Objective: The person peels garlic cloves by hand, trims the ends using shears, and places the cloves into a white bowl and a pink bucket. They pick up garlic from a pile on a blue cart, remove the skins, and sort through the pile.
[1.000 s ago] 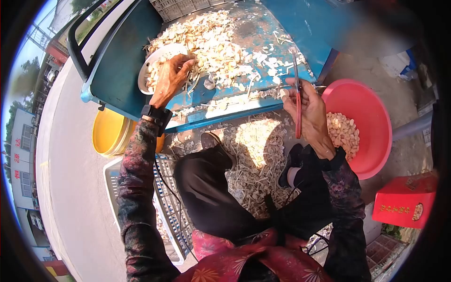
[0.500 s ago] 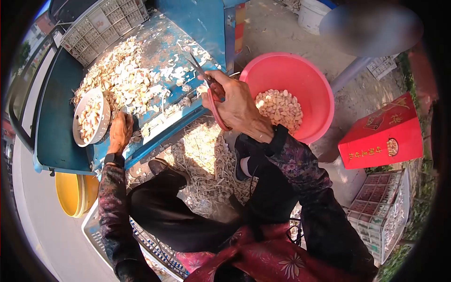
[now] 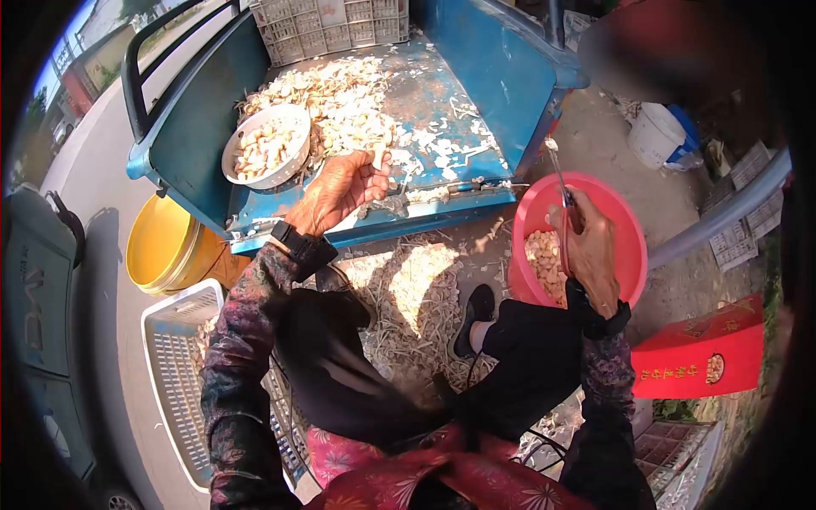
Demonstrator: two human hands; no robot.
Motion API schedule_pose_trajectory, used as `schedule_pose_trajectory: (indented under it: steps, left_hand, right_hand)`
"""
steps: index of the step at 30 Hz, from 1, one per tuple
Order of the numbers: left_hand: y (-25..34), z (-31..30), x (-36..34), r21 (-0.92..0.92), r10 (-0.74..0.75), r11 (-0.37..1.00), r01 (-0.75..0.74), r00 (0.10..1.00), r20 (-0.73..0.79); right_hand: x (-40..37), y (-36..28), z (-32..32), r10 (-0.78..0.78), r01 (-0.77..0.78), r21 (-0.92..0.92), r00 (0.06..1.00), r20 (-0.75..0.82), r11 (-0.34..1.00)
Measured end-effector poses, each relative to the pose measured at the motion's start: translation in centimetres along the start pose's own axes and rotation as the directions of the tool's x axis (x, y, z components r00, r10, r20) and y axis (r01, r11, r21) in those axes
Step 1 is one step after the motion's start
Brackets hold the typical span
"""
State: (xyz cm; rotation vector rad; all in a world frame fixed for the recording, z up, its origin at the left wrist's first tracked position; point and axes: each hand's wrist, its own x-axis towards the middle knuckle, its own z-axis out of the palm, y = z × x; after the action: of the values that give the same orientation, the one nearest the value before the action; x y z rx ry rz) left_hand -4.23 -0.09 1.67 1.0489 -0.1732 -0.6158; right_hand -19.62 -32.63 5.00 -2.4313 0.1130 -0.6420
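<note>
While the left hand [image 3: 344,191] is over the near edge of the blue cart bed [image 3: 438,89], its fingers are curled in, with a small pale piece [image 3: 380,154] pinched at the fingertips in the head view. The right hand [image 3: 588,251], right of the cart bed, is closed around the red-handled scissors [image 3: 564,204], whose blades point up and away; a pale bit shows at their tip, and whether the blades are parted is hard to tell.

On the left part of the cart bed is a white bowl [image 3: 293,167] of pale cloves [image 3: 265,146], touching a loose heap of pieces and peelings [image 3: 348,102]. A grey crate [image 3: 331,34] stands at the cart bed's far end. Just right of the cart bed, below the right hand, a pink basin [image 3: 627,229] contains more pale cloves. A yellow bucket [image 3: 153,246] is near the cart bed's left corner, and dry scraps [image 3: 421,297] cover the ground in front of it.
</note>
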Motion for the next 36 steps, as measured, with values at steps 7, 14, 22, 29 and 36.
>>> schedule_pose_trajectory:
  steps: [7, 14, 22, 29, 36]
  left_hand:
    - [-2.2, 5.1, -1.6, -0.165, 0.029, 0.986, -0.016, 0.997, 0.075]
    - [-5.2, 4.4, -1.7, -0.159, 0.024, 0.987, -0.019, 0.999, 0.029]
    - [-5.8, 4.2, -1.5, -0.239, -0.022, 0.970, 0.039, 0.997, 0.073]
    - [-6.6, 2.7, -1.3, -0.191, -0.052, 0.980, 0.062, 0.997, 0.055]
    - [-1.1, -3.6, 2.4, 0.231, 0.071, 0.973, 0.004, 0.946, -0.315]
  right_hand:
    - [0.5, -5.5, 8.2, -0.282, 0.227, 0.283, 0.944, 0.171, 0.932]
    - [-0.5, -4.5, 11.0, -0.346, 0.292, 0.268, 0.920, 0.185, 0.918]
    - [-1.0, -5.0, 11.0, -0.233, 0.120, 0.357, 0.928, 0.291, 0.926]
    - [0.5, -7.0, 9.1, 0.091, -0.525, 0.516, 0.755, 0.649, 0.677]
    - [1.0, -6.6, 9.2, 0.117, -0.490, 0.585, 0.821, 0.558, 0.646]
